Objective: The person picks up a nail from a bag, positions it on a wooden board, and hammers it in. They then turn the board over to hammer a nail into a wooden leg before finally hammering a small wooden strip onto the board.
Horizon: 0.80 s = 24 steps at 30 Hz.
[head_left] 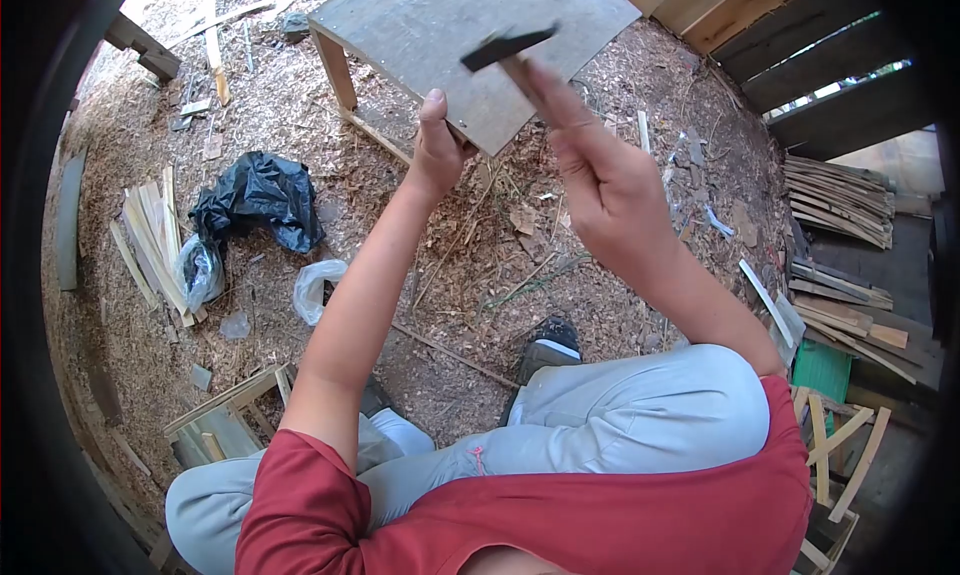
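Observation:
My right hand (pixel 605 180) is wrapped round the wooden handle of a hammer (pixel 510 47), its dark head raised over the near corner of a small table (pixel 440 25). The table has a grey, scuffed top and wooden legs. At its near edge, my left hand (pixel 438 145) grips the rim, thumb up along the edge and fingers curled underneath, partly hidden. A small nail head (pixel 463 124) shows in the top near that corner.
Wood shavings cover the ground. A black plastic bag (pixel 258 200) and thin wooden strips (pixel 150 245) lie at left. Stacked slats (pixel 838 200) stand at right by a plank wall (pixel 830 65). A wooden frame (pixel 235 405) sits near my left knee.

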Motion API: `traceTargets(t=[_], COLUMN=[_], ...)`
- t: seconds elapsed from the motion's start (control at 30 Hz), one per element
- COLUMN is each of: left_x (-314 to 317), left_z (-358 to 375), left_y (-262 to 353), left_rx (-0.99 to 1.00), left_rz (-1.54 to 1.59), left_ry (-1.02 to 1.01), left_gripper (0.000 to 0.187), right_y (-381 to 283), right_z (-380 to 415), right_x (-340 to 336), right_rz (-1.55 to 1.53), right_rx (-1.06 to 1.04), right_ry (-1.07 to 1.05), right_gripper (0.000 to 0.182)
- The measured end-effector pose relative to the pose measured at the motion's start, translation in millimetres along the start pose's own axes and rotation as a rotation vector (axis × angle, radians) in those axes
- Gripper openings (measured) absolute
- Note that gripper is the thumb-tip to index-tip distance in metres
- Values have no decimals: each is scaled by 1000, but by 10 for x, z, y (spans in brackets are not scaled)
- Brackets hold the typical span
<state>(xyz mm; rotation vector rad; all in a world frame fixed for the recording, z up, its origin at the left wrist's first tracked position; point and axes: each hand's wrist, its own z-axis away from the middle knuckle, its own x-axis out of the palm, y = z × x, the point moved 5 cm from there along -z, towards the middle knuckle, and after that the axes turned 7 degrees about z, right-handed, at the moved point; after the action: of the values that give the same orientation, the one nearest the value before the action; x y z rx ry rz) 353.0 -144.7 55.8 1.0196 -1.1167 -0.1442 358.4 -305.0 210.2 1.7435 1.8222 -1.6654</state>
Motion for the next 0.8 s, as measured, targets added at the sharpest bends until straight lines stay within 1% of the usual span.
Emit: traceTargets(t=[0.03, 0.07, 0.1, 0.13, 0.17, 0.2, 0.27, 0.3, 0.33, 0.37, 0.4, 0.43, 0.47, 0.5, 0.53, 0.57, 0.6, 0.67, 0.7, 0.73, 0.8], left_x=[11, -138, -327, -360, -394, -401, -412, -383, -343, -340, -324, -285, -206, -181, -173, -143, -101, 1, -5, -14, -77], left_z=[7, -47, -131, -136, -160, -172, -194, -180, -145, -99, -41, 50, 115, 180, 265, 288, 266, 223, 227, 210, 138], left_y=[25, 23, -67, -108, -154, -155, -165, -157, -140, -99, -41, 3, 4, 106, 214, 212, 174, 178, 212, 274, 290], left_rx=[12, 15, -67, -151, -101, -97, -87, -84, -83, -57, -27, 25, 31, 222, 408, 349, 342, 475, 405, 408, 210], left_rz=[-16, -16, -103, -191, -191, -192, -178, -170, -173, -206, -239, -114, -116, -199, -277, -272, -272, -366, -391, -392, -370], left_ry=[-39, -43, -210, -375, -376, -373, -348, -340, -348, -286, -222, -169, -177, -26, 126, 54, 49, 99, 101, 96, 116], left_gripper=[91, 91, 91, 90, 90, 90, 87, 86, 86, 85, 84, 68, 68, 57, 46, 33, 33, 30, 28, 28, 26], right_y=[-40, -44, -10, 34, 83, 103, 100, 97, 105, 108, 78, 78, 102, 148, 249, 333, 380, 471, 514, 530, 575], right_z=[-1, 11, 30, 67, 93, 100, 116, 130, 127, 121, 112, 140, 162, 188, 242, 300, 328, 327, 338, 338, 359], right_x=[-30, -35, 34, 110, 184, 215, 143, 128, 146, 153, 111, 82, 65, 72, 60, 26, 5, -90, -109, -147, -231], right_rz=[80, 82, 140, 197, 254, 253, 117, 116, 182, 249, 252, 181, 108, 109, 26, -55, -54, -108, -166, -166, -164], right_rx=[62, 60, 87, 117, 144, 139, 119, 125, 138, 150, 145, 237, 328, 327, 368, 410, 418, 400, 397, 395, 445], right_ry=[-44, -40, -154, -269, -385, -387, -141, -138, -243, -344, -333, -340, -346, -338, -228, -119, -116, -17, 6, 12, 26], right_gripper=[61, 61, 61, 60, 59, 59, 60, 60, 58, 57, 57, 55, 53, 53, 51, 49, 49, 49, 48, 48, 47])
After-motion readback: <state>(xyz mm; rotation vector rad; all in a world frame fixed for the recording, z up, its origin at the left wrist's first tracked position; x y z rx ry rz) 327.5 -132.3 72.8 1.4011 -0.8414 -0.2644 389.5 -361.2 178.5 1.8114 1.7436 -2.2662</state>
